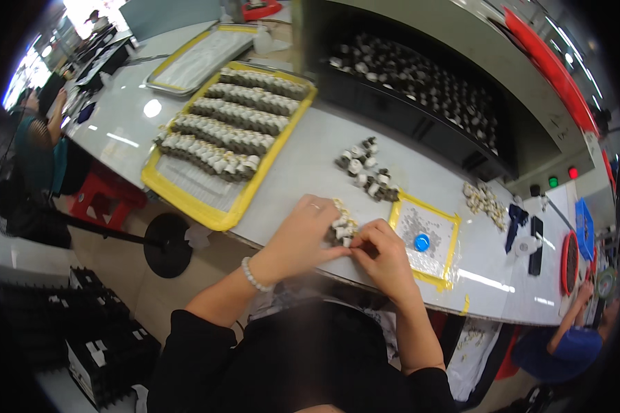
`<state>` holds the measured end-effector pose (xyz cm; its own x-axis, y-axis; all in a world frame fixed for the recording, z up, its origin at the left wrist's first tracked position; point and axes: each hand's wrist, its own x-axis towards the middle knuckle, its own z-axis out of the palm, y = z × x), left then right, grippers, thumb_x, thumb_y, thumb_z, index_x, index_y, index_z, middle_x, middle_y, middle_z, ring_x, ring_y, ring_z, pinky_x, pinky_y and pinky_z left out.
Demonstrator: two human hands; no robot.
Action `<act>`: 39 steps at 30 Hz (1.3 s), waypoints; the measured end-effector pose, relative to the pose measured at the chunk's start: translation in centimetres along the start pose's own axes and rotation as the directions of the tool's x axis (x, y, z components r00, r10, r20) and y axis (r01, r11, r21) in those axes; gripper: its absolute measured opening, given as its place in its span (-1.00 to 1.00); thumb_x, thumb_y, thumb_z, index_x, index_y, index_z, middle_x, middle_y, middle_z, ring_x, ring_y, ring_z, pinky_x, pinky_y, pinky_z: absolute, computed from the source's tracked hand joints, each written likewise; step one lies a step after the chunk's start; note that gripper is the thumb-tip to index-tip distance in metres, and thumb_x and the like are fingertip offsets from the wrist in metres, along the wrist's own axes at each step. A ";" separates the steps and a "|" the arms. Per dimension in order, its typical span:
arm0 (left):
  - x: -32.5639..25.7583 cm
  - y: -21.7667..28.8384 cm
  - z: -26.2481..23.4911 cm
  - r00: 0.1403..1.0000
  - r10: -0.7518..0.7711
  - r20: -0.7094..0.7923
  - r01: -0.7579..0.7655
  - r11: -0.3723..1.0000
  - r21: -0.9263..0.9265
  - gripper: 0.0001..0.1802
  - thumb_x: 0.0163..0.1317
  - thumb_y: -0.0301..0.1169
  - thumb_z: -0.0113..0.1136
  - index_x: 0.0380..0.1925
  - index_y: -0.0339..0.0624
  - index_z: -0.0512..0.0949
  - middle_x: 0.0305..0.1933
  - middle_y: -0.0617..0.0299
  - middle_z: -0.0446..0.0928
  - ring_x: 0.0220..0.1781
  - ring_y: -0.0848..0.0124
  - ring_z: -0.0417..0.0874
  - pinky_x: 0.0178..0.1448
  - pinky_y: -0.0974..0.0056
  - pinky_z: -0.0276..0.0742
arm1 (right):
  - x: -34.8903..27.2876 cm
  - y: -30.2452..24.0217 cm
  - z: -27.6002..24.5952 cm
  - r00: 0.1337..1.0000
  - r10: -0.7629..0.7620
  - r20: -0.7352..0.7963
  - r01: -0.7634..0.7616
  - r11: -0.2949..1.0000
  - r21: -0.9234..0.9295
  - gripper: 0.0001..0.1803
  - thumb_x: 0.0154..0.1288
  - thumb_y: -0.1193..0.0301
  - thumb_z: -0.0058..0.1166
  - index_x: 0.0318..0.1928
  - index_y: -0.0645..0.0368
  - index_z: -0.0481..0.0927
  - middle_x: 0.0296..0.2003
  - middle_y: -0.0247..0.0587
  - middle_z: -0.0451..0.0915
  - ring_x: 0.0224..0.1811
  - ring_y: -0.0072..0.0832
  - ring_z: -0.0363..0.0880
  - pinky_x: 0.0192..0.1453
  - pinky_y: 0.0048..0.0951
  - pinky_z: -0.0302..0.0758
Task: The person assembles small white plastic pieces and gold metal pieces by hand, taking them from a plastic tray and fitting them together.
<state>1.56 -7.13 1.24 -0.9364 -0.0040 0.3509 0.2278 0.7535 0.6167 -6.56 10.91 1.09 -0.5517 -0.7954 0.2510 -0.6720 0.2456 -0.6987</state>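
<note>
A pale grey glossy surface (pixel 310 165) is seen, and on it a bright yellow-rimmed rectangular tray (pixel 186 199) is filled with rows of small dark grey and white cylindrical parts (pixel 231 117). A yellow-taped square mat (pixel 448 237), speckled grey, is marked by a round blue cap (pixel 421 242). A white bead bracelet (pixel 253 277) and black sleeves (pixel 186 344) are worn.

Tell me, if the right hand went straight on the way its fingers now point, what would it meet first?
The right hand points left toward the small cluster of black-and-white parts that both hands hold; it already touches them. Beyond those it would meet the left hand. Depth is hard to judge.
</note>
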 end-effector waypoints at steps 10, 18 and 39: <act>-1.1 -0.5 2.6 0.992 0.118 -0.041 -0.109 0.978 0.179 -0.61 -0.10 -0.32 0.34 -0.22 -0.15 0.51 -0.02 0.05 0.47 0.04 0.09 0.43 0.14 0.09 0.38 | -1.3 0.0 0.3 0.993 0.094 -0.071 -0.082 0.984 0.156 -0.86 0.06 0.68 0.19 -0.33 0.29 0.54 -0.30 -0.18 0.47 -0.30 -0.41 0.56 -0.21 -0.48 0.52; -1.8 0.2 -0.3 0.987 0.054 -0.151 -0.041 0.995 0.089 -0.58 -0.17 -0.32 0.39 -0.27 -0.21 0.50 -0.09 -0.10 0.46 0.00 0.01 0.42 0.10 0.05 0.43 | -2.0 0.2 0.2 0.989 0.037 -0.146 -0.016 0.989 0.144 -0.87 0.12 0.63 0.18 -0.29 0.28 0.55 -0.31 -0.17 0.53 -0.29 -0.41 0.55 -0.20 -0.49 0.50; -6.1 -3.4 -8.1 0.800 -0.424 -0.424 0.582 0.720 0.378 -0.59 0.11 -0.17 0.33 -0.25 -0.29 0.47 -0.22 -0.02 0.48 -0.08 0.03 0.42 0.01 0.05 0.39 | -2.8 0.7 -0.1 0.988 0.065 -0.139 -0.039 0.982 0.185 -0.87 0.14 0.63 0.16 -0.25 0.29 0.58 -0.29 -0.17 0.55 -0.27 -0.43 0.55 -0.19 -0.53 0.49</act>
<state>8.68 -14.99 2.68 -0.7330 -0.6013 0.3180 -0.4817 0.7890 0.3815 -5.51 13.36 -0.08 -0.6575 -0.6932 0.2953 -0.5471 0.1699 -0.8196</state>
